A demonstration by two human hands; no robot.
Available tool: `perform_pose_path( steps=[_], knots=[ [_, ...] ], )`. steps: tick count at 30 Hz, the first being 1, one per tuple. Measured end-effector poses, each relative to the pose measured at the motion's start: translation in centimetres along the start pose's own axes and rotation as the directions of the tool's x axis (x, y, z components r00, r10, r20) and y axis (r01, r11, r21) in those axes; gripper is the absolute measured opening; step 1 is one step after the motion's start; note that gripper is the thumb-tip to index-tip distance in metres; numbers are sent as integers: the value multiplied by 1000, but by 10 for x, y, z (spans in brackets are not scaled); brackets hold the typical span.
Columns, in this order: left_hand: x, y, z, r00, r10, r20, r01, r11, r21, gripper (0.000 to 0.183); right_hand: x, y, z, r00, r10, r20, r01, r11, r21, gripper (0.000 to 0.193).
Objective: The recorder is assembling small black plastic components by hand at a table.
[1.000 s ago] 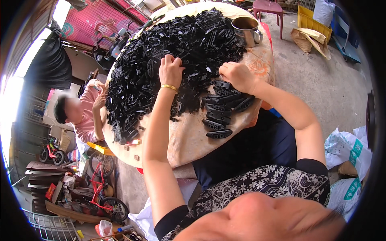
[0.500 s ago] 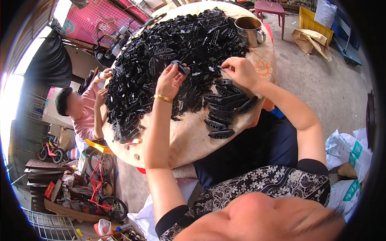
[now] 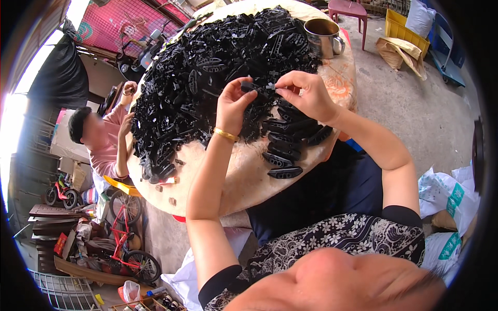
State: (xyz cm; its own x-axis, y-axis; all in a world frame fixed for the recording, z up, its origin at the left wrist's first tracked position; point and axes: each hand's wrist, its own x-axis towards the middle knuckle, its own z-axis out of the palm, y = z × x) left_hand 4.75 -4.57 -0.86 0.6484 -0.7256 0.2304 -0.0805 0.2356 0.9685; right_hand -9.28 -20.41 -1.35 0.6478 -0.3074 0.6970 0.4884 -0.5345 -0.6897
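My left hand (image 3: 236,105) is closed on a black plastic part (image 3: 250,87), held above the front of a big heap of black plastic parts (image 3: 207,67). Close by on its right, my right hand (image 3: 307,93) pinches a small light-coloured piece (image 3: 271,87), too small to name. The two held things are nearly touching. Below my right hand, several long oval black pieces (image 3: 284,172) lie in a loose row on the cloth-covered table (image 3: 228,192). A gold bangle (image 3: 226,135) circles my left wrist.
A metal mug (image 3: 322,39) stands at the table's far right. Another person (image 3: 101,135) sits at the left edge, hands at the heap. A red bicycle (image 3: 124,233) is at lower left, white sacks (image 3: 448,192) at right, and a yellow crate (image 3: 402,28) behind.
My left hand has moved right with the black part, toward my right hand. My right hand has lifted off the heap with a small piece and shifted slightly left.
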Motion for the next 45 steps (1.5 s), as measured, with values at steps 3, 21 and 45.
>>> perform_pose_path(
  steps=[3, 21, 45],
  knots=[
    [-8, 8, 16, 1000, 12, 8, -12, 997, 70, 37, -1, 1, -1, 1000, -28, -13, 28, 1000, -1, 9],
    [-21, 18, 22, 823, -472, 317, 531, 837, -130, 26, 2, -10, -14, 854, -456, 251, 494, 863, -111, 27],
    [-27, 33, 21, 811, -337, 479, 457, 875, -159, 49, 2, -9, -18, 969, 101, 227, -168, 939, 301, 13]
  ],
)
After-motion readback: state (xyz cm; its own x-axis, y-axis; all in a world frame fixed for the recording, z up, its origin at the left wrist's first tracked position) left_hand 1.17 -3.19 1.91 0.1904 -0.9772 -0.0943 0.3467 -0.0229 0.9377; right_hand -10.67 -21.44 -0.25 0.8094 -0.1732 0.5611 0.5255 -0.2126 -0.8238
